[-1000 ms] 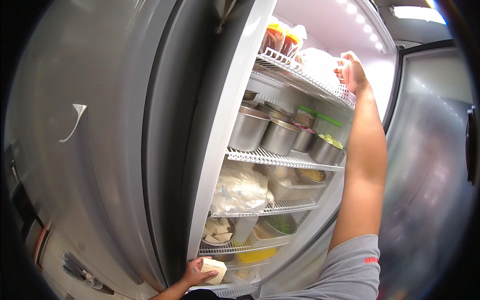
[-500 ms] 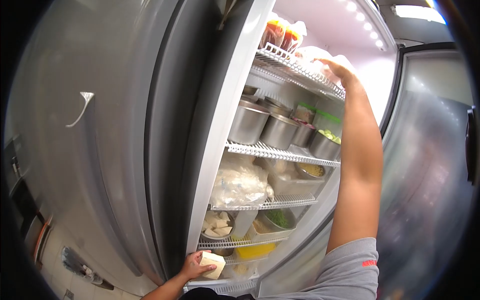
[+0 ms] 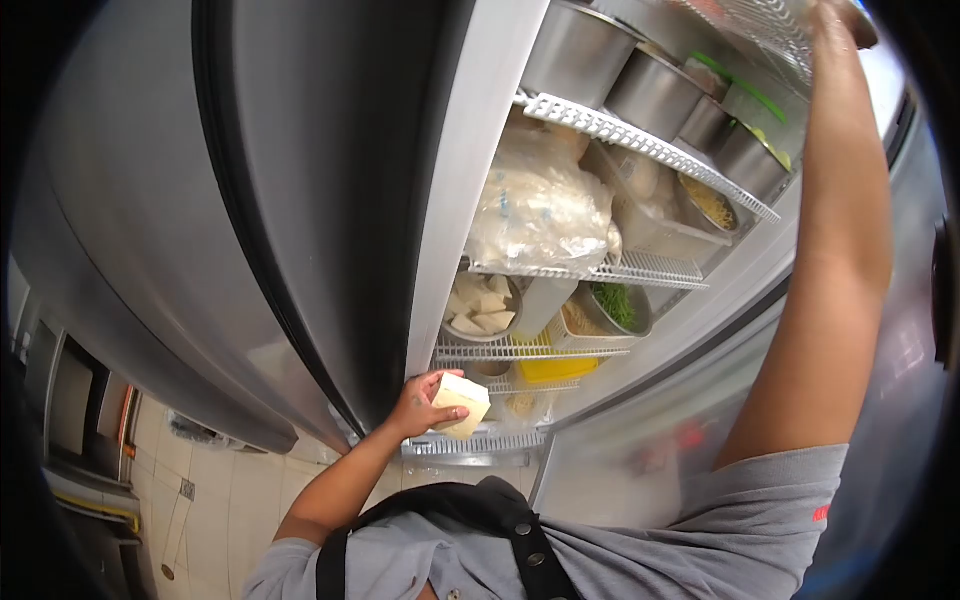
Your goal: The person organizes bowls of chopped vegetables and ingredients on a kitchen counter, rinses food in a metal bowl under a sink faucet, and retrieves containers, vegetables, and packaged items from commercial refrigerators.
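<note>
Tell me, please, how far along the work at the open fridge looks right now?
Done: the fridge door stands open, shelves stocked with metal tubs and a bagged item. In hand: the left hand holds a pale block low by the bottom shelf, and the right hand reaches to the top shelf at the frame edge. Left: the block is not yet on any shelf and the door is open.

1. Strong fisheye – black vignette at all corners, straight edges bowed.
2. Fridge interior [image 3: 600,250] brightly lit, upper right near blown out.
3. Steel door [image 3: 200,180] dimmer – soft grey sheen, no hard glare.
4. Slight motion blur; floor [image 3: 210,490] lower left shadowed.
</note>
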`<control>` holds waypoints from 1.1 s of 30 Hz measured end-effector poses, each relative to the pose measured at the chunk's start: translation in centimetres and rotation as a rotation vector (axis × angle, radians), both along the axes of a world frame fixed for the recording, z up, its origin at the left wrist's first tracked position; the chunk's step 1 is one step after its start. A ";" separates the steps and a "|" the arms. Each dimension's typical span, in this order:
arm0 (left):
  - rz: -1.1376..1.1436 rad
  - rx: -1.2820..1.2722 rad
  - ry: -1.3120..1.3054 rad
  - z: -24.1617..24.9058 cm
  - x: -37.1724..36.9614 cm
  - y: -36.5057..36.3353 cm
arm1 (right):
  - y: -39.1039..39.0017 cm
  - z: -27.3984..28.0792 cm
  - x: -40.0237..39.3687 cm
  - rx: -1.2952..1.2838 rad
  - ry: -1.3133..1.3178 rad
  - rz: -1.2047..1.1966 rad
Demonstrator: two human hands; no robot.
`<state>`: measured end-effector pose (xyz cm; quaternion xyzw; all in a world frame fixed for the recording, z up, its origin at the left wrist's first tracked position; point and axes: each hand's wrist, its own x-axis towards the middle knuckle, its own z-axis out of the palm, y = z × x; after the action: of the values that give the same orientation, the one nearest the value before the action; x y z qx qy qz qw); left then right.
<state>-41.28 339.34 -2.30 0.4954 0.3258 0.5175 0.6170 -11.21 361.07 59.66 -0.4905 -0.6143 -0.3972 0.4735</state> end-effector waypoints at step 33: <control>0.106 -0.555 0.200 -13.9 20.3 15.9 | -33.2 -50.9 8.1 -0.253 0.848 0.319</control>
<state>-20.94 355.28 -16.17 0.3384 0.5394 0.3888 0.6659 -3.07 327.86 8.75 -0.5629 -0.4782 -0.0061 0.6741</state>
